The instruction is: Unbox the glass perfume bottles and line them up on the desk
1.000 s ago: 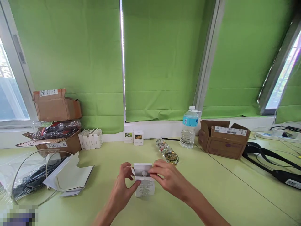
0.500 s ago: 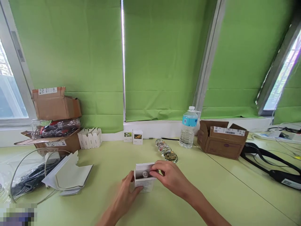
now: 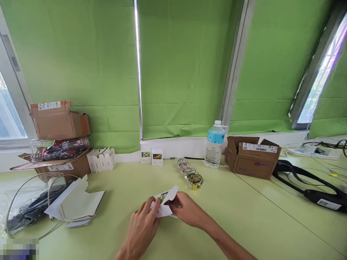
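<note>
As hands (image 3: 143,224) (image 3: 187,209) grip, wht card box (image 3: 163,210) tilts, flaps (image 3: 172,193) splayed.

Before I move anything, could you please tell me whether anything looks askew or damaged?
Yes: at far left, a brown cardboard box looks precarious, as it sits on bulky plastic-wrapped items atop an open brown cardboard carton. Nothing appears spilled.

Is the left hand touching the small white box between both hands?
Touching: the head view shows the left hand over the small white box, fingers laid on its printed side.
</note>
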`<action>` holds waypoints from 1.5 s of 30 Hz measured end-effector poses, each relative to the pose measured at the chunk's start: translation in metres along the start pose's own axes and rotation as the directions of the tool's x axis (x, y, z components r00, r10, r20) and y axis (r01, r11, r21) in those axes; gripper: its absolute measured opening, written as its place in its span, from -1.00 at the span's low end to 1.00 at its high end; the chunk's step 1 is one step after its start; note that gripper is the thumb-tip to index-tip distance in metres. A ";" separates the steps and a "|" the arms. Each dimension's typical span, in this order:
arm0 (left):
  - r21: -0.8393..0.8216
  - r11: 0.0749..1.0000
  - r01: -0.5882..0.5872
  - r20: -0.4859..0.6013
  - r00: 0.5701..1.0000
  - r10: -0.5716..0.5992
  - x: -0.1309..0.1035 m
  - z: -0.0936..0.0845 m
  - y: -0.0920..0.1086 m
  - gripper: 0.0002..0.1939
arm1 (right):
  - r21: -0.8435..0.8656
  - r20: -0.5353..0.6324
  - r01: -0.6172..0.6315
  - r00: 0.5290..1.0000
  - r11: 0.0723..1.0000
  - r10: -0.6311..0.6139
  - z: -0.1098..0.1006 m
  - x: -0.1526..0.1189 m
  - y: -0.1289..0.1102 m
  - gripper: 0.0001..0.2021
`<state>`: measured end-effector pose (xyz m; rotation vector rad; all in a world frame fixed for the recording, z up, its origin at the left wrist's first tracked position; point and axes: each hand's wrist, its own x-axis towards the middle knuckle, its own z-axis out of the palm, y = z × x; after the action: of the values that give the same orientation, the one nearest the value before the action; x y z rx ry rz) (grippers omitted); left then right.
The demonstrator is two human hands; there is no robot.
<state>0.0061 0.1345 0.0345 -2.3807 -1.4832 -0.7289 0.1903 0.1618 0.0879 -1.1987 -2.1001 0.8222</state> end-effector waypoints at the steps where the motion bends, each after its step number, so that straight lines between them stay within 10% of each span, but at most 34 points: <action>1: 0.028 0.999 -0.026 -0.001 1.000 0.026 -0.001 0.001 0.001 -0.46 | 0.010 -0.011 -0.010 1.000 1.000 0.010 0.002 0.000 0.002 -0.84; 22: 0.262 0.944 -0.201 -0.042 0.975 0.219 -0.004 0.012 -0.001 -0.49 | 0.051 -0.172 0.075 0.983 0.996 -0.066 0.024 0.000 0.013 -0.84; 45: 0.230 0.971 -0.068 -0.070 0.994 0.086 0.004 0.011 -0.007 -0.49 | -0.325 -0.248 0.033 0.962 0.945 -0.119 0.000 0.003 -0.008 -0.83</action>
<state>0.0043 0.1456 0.0265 -2.1982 -1.3548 -0.5938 0.1851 0.1615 0.0941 -1.2997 -2.0887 0.2703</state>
